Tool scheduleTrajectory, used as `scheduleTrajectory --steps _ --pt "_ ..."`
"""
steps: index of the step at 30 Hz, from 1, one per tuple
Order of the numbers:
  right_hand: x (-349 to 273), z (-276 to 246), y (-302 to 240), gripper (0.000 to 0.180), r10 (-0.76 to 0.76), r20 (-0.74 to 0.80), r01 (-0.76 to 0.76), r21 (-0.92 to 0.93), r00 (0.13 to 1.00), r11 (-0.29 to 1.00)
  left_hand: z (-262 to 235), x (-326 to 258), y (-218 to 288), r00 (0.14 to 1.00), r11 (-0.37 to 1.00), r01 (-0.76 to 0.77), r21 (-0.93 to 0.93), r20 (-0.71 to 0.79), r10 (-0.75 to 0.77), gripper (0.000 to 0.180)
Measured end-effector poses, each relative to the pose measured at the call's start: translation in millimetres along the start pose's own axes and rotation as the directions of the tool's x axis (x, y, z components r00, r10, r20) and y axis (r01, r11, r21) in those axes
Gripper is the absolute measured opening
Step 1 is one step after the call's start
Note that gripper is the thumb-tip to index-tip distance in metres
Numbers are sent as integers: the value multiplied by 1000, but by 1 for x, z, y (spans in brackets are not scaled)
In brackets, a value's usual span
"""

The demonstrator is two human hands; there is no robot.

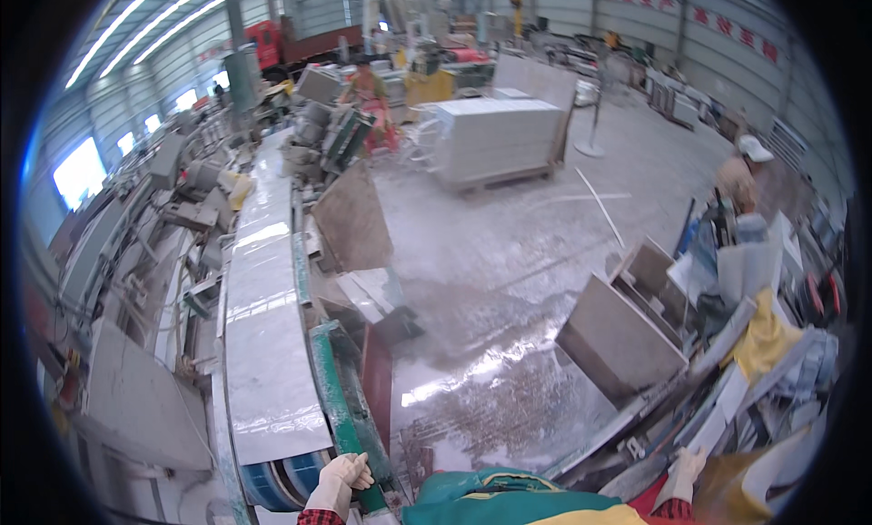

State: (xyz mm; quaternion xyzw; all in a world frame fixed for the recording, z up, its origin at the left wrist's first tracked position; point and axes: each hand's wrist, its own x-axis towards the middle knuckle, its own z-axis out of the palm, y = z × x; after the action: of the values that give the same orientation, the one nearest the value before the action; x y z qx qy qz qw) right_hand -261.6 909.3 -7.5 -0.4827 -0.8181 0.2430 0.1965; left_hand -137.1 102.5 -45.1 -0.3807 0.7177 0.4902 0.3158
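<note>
My left hand (pixel 343 479), in a pale glove, is beside the near end of the conveyor, over its green side rail (pixel 334 393). Its fingers are curled in, and I see nothing in them. A glossy white stone slab (pixel 272 371) lies flat on the conveyor, its near edge just short of the blue roller (pixel 283 481). My right hand (pixel 684 475), also gloved, is out to the right near a pile of slab strips and cloths. Its fingers look apart with nothing in them. A green and yellow apron (pixel 509 500) covers my front between the hands.
Brown panels (pixel 622 339) stand on the wet floor to the right. A yellow cloth (pixel 765 339) hangs over the strips there. Farther off are a stack of white slabs (pixel 495 143), a person in a white cap (pixel 740 175) and another person (pixel 368 98) by machinery.
</note>
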Motion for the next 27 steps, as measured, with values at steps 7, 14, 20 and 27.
scheduleTrajectory --steps 7,14,20,27 --pt "-71 56 -55 91 -332 176 174 582 927 795 2 -27 16 999 991 -49 -128 7 51 45" --pt "-237 91 -199 82 -752 640 350 677 155 648 16 -42 9 952 854 -286 -435 -28 305 44" --pt "-406 52 -307 77 -751 489 516 824 -443 232 53 -150 98 712 236 -360 -903 -101 695 65" --pt "-517 4 -368 61 -592 -22 258 886 -805 -385 35 -160 68 799 -115 -515 -850 -524 294 43"
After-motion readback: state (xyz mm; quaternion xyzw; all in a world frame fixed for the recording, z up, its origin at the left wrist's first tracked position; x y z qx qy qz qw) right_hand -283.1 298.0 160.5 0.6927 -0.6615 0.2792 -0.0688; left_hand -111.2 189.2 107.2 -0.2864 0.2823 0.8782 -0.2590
